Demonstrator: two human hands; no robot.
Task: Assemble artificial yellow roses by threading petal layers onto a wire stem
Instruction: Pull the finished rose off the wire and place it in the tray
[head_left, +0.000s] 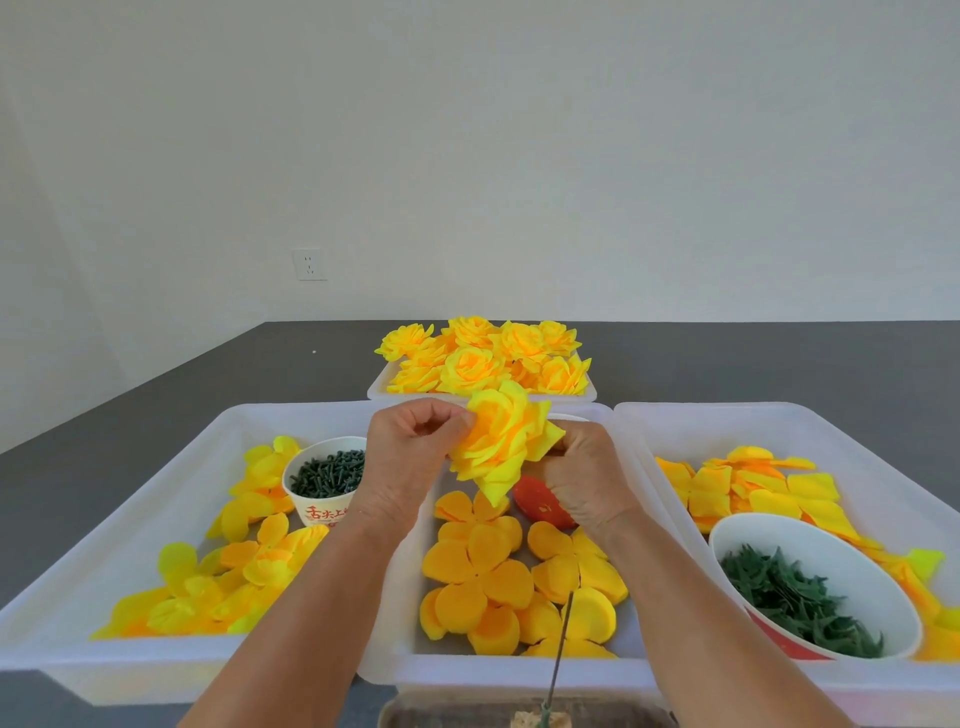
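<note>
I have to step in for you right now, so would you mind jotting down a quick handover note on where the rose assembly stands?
Left hand: pinching the edge of the rose in progress.
Right hand: curled under that rose, gripping from below; the stem there is hidden.
Supplies: loose petal layers in the middle tray, more in the left tray and right tray; dark green pieces in the paper cup; green leaf parts in the bowl. A wire stands upright near the front.
Done: finished roses piled in the far tray.
Left: finish this rose, then keep threading petals.
</note>
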